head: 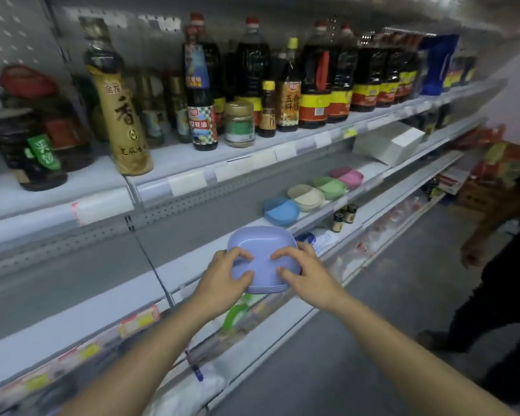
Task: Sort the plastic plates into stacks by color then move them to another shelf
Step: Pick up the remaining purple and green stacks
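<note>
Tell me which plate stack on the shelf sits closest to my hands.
The blue stack, leftmost in the shelf row; the cream, green and pink stacks lie farther right.

both hands (222, 277) grip purple plate stack (263, 250) | 4 stacks (305, 196) on shelf

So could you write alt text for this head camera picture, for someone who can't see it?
Two hands, left hand and right hand, hold a stack of lilac plates before store shelves. On the middle shelf sit blue, beige, green and pink stacks; sauce bottles stand above.
</note>
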Available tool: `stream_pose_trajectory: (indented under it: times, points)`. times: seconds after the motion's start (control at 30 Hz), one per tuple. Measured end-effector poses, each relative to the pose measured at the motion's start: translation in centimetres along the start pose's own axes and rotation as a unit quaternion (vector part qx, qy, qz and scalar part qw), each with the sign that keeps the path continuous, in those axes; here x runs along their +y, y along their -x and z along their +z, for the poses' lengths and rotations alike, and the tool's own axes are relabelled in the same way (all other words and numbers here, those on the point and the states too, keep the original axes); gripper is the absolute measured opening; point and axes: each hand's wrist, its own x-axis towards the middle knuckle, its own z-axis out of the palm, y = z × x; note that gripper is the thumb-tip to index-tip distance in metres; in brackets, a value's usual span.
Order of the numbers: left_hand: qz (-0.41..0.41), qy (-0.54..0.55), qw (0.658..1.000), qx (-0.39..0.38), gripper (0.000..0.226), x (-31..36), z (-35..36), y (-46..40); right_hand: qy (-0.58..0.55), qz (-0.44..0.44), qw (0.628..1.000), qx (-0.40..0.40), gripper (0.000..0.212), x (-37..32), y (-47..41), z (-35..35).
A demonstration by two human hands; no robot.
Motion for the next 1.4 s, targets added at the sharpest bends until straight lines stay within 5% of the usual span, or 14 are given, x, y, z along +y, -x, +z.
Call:
stream_pose_trajectory:
  times: [0.33,0.53,1.07,1.4]
  points:
    - [-0.129,-0.039,0.986,0.094,0.036,-3.3,4.8,-8.5,-0.015,-0.057,0.988,-0.142,0.034,8.2,-13.6,0.0]
    - [-0.192,-0.017,0.972,0.133,0.051,-7.3,7.0,-14.1,-0.01,-0.081,0.98,-0.181,0.045,12.4,-22.2,1.9]
    - [-0.267,-0.005,0.934,0.235,0.039,-12.8,12.1,-24.6,0.013,-0.113,0.962,-0.248,0.043,19.5,-34.6,3.7]
    - [-0.324,-0.103,0.917,0.207,0.049,-12.9,13.6,-27.3,0.16,-0.088,0.922,-0.342,0.048,19.4,-37.6,3.1]
